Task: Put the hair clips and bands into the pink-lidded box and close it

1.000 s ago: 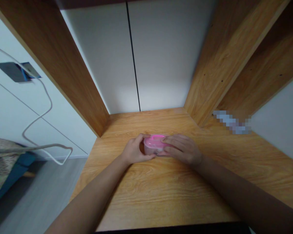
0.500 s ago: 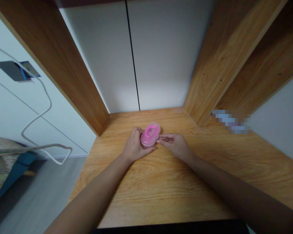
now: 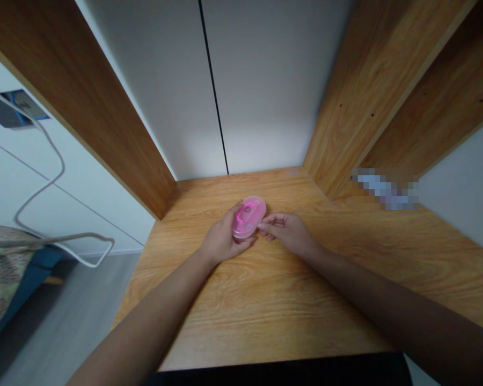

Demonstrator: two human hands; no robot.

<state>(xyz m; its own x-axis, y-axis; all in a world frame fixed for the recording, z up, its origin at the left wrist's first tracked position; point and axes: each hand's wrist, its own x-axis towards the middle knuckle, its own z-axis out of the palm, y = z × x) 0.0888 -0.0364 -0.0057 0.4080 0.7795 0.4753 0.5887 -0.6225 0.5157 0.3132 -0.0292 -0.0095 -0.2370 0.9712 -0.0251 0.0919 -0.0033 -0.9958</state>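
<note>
A small clear box with a pink oval lid (image 3: 248, 216) is tilted up so its lid faces me. My left hand (image 3: 221, 241) is wrapped round its left side and underside, holding it just above the wooden desk (image 3: 265, 305). My right hand (image 3: 285, 231) is at the box's right edge, thumb and fingertips pinched on the lid's rim. What is inside the box cannot be seen.
The desk sits in a wooden alcove with a slanted left panel (image 3: 84, 107) and right panel (image 3: 362, 96) and a white back wall (image 3: 245, 80). A white cable (image 3: 52, 214) hangs at the left over grey floor, near a patterned cushion (image 3: 0, 268).
The box was lying flat under both hands a second ago. It has since been tipped up onto its side, and my right hand has slid off the top to the lid's right edge.
</note>
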